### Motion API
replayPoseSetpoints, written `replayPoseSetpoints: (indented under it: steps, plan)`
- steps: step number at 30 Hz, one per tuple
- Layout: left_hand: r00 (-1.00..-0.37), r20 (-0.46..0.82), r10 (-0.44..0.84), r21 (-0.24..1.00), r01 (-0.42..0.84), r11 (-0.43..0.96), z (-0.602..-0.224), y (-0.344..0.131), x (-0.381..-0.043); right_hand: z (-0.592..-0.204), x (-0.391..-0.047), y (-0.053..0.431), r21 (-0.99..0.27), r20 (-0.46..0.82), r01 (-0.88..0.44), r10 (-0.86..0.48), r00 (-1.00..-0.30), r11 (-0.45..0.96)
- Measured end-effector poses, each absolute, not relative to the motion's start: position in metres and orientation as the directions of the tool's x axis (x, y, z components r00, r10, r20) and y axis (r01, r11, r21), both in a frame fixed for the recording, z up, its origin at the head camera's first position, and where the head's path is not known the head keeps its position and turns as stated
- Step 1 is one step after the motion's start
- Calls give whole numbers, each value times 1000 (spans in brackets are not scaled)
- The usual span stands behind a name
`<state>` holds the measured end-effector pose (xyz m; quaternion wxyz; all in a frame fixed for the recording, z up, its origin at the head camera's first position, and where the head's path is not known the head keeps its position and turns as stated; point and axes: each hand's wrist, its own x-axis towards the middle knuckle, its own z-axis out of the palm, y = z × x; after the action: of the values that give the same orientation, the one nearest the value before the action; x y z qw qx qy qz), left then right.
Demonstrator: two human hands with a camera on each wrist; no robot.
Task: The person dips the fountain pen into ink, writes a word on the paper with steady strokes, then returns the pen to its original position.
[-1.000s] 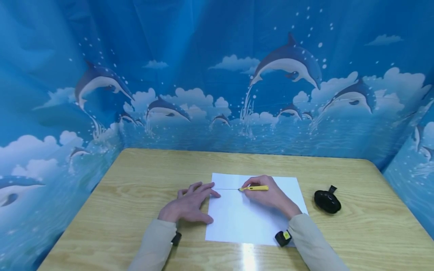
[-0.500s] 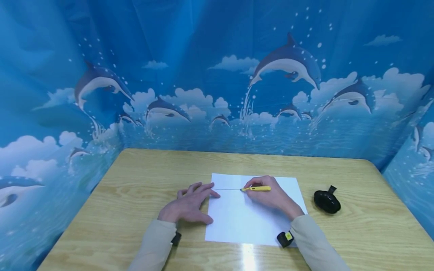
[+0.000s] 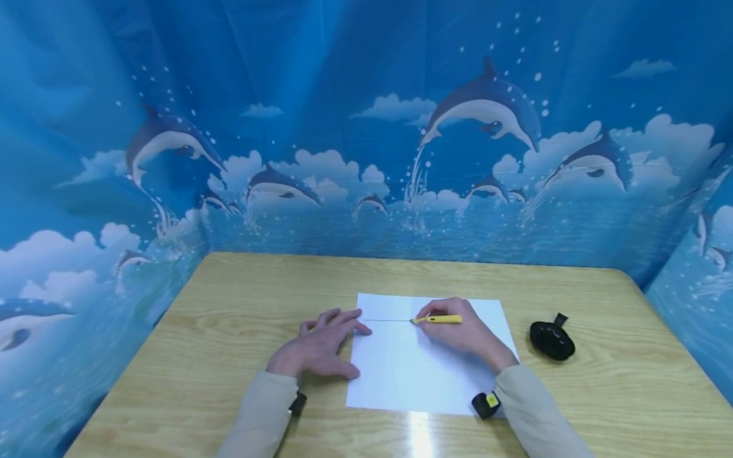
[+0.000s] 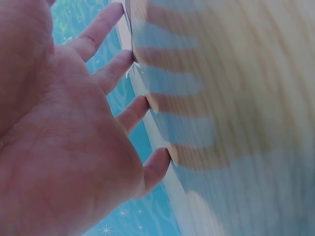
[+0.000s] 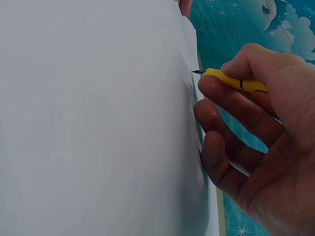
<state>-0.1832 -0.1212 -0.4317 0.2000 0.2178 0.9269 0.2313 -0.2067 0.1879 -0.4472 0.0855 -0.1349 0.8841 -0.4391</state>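
Observation:
A white sheet of paper (image 3: 395, 369) lies on the wooden table, with a thin dark straight line (image 3: 383, 320) across its upper part. My right hand (image 3: 458, 334) pinches a yellow fountain pen (image 3: 445, 319) between thumb and fingers, its dark nib touching the paper at the line's right end. In the right wrist view the pen (image 5: 231, 81) shows its nib at the sheet, and the other fingers are bent beside the paper. My left hand (image 3: 321, 346) lies spread at the sheet's left edge, fingertips and thumb on the paper. The left wrist view shows those fingertips (image 4: 156, 160) pressing down.
A black rounded object (image 3: 552, 340) with a short tab lies on the table (image 3: 229, 318) to the right of the sheet. A small black wrist device with a yellow mark (image 3: 486, 404) hangs by the right cuff. A blue dolphin-print curtain (image 3: 343, 127) stands behind the table.
My right hand has slid slightly rightward with the fountain pen, and the line on the paper has grown longer. The left hand has stayed in place.

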Motion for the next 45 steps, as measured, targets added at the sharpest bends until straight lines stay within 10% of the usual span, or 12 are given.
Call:
replayPoseSetpoints:
  steps: [45]
  plan:
    - [-823,-276,497,532,300,792,-430,-120,-183,-443,-197,214,-770,-35,-132,-248,-968,624]
